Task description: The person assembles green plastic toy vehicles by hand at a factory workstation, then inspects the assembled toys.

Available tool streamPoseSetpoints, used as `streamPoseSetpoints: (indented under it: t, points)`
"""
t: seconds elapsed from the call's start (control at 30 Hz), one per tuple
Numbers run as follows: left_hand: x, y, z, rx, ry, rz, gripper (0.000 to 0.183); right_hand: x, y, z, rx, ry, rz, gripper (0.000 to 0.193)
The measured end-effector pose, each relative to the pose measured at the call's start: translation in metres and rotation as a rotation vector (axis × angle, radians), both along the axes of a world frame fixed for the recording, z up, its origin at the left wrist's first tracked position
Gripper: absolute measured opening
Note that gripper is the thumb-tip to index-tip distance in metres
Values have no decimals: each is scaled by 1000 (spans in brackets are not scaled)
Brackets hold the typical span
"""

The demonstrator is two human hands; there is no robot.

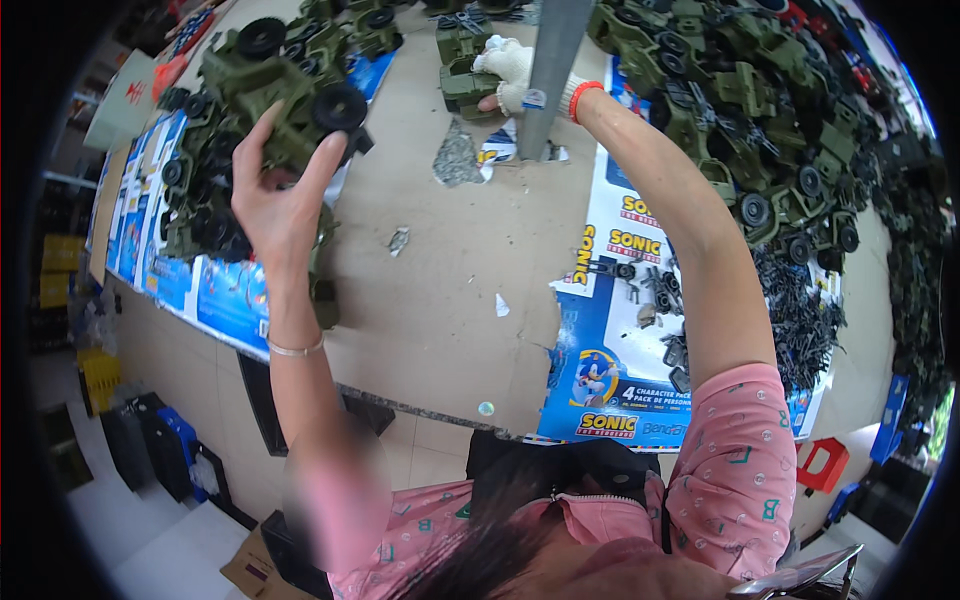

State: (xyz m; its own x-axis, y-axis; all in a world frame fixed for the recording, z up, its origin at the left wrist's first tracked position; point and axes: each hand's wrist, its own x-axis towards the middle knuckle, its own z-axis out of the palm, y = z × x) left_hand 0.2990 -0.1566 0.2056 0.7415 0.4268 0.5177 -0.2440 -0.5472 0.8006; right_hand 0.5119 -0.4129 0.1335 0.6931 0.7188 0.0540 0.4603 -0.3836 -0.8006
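Note:
My bare left hand (pixel 282 190) is up at the left pile, thumb and fingers spread around a dark green toy military truck (pixel 262 95) with black wheels. One of its wheels sits just beyond my thumb. At the far middle of the table my right hand (pixel 512 72), in a white knit glove with an orange band at the wrist, grips a boxy green toy vehicle body (pixel 463 88). Part of this hand is hidden behind a grey metal post. Another green vehicle piece (pixel 462 38) lies just beyond that body.
Green toy vehicles (pixel 700 70) are heaped at the right and more stand at the left on printed cardboard (pixel 215 300). Small black parts (pixel 795 310) lie piled on the right cardboard (pixel 570 400). The grey post (pixel 555 70) rises from the table (pixel 430 320); paper scraps lie around it.

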Motion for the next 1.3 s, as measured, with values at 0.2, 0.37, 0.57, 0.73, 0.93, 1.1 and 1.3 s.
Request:
streamPoseSetpoints:
  t: [0.2,0.37,0.57,0.73,0.93,1.1,1.3]
  points:
    - [-39,-21,-3,231,70,-64,67,-6,-65,104,-368,-513,-491,44]
    - [-62,-55,0,440,136,-286,65,-14,-143,198,-410,-552,-759,59]
    - [-113,-101,-20,468,241,-644,63,-154,-207,152,-553,-959,-488,46]
    - [-173,-132,-10,539,334,-821,62,-292,-254,68,-499,-444,-500,23]
    - [-186,-163,3,936,299,-1219,39,-326,-259,37,-693,-345,-582,25]
    - [-175,-184,-15,1058,160,-1257,49,-277,-230,26,-751,-194,-601,40]
    - [-193,-167,-41,579,233,-924,46,-280,-273,40,-513,-295,-896,28]
